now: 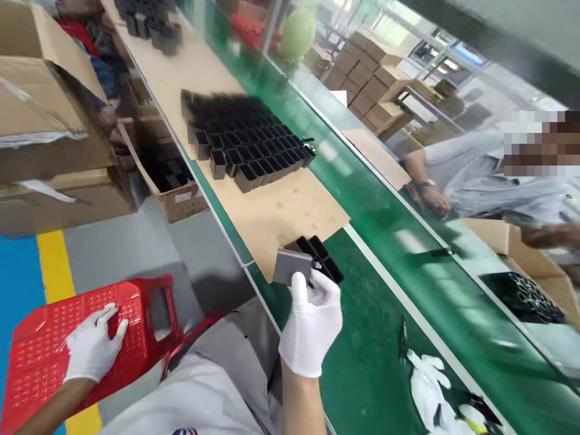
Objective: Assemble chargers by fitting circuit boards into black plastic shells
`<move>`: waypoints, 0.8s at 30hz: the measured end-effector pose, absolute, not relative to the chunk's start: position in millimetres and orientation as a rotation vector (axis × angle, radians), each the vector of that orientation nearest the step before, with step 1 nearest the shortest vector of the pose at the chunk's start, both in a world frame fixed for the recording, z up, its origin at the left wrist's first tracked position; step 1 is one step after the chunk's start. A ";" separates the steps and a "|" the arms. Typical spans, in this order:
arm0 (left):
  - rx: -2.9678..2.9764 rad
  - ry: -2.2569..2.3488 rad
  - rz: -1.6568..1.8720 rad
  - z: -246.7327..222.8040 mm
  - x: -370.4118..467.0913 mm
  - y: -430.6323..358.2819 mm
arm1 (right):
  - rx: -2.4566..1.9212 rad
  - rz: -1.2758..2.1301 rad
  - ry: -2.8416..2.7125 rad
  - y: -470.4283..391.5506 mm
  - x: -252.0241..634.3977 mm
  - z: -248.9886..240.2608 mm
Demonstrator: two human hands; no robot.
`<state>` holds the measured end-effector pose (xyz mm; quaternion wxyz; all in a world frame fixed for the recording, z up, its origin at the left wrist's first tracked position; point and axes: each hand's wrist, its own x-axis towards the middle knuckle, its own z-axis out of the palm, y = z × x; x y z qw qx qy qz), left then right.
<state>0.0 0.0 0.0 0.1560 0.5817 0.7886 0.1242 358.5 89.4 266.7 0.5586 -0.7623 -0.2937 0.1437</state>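
Note:
My left hand [93,344], in a white glove, lies with spread fingers on a red plastic stool [40,350] at the lower left. In my right hand [312,320], also gloved, a flat grey rectangular piece [292,267] is gripped between thumb and fingers. Just behind that hand stand several black open-topped cases [319,246] at the near end of a brown paper sheet [290,205]. Farther up the sheet, many similar black cases [254,139] stand in tight rows.
A green conveyor [380,223] runs beyond the bench. White gloves [428,386] lie at the lower right. Cardboard boxes [54,145] are stacked at the left, and an open carton [181,202] holds dark parts. A person [471,163] sits across the line.

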 end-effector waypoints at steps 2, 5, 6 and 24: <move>1.626 2.292 0.494 13.2 21.6 11.8 | -1.799 0.355 -0.738 91.7 362.1 264.7; 1.777 2.107 0.804 64.6 76.9 35.7 | -1.801 0.476 -0.857 81.2 366.7 261.3; 1.875 1.917 0.936 90.8 102.1 44.1 | -1.801 0.536 -0.913 72.4 367.4 260.5; 2.224 0.155 0.032 267.1 366.2 8.5 | -1.965 0.652 -0.450 -152.7 493.4 304.9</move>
